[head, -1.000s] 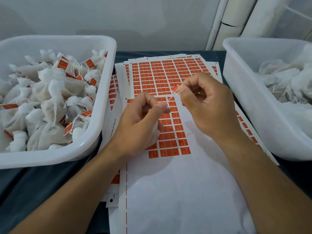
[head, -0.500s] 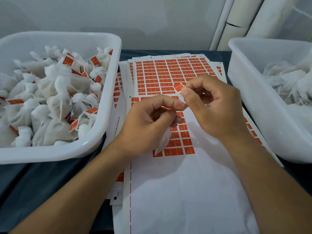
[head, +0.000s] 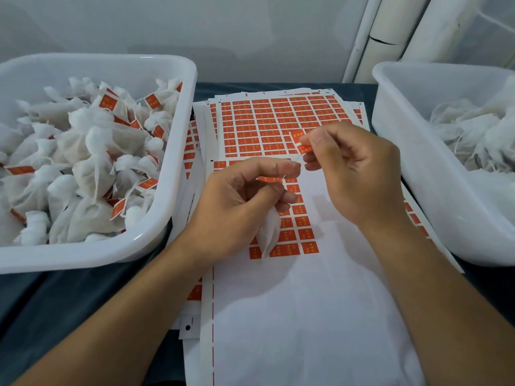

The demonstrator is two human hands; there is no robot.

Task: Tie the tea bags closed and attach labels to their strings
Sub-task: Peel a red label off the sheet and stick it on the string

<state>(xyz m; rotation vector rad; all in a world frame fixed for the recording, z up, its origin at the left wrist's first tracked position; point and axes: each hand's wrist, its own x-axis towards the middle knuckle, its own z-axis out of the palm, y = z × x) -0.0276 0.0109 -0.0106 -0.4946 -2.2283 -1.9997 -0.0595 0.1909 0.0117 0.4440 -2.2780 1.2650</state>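
Since the earlier frame, both hands had risen slightly and drawn apart; the orange label had cleared the sheet. At 9 o'clock, the left tub (head: 178,151) held finished, labelled bags; at centre, the label sheets (head: 278,118) lay stacked, the top one partly stripped. The left hand (head: 239,199) gripped the tea bag (head: 269,235) in curled fingers, its body hanging below the palm; thumb and forefinger pinched the string (head: 298,160) near its free end. At 1 o'clock from it, the right hand (head: 351,174) pinched the label (head: 302,146) by one edge, just beside the string. At 3 o'clock, the right tub (head: 404,151) held unlabelled bags. Recommended procedure: keep the string taut; lay it across the adhesive centreline; fold the label squarely over it; press firmly.
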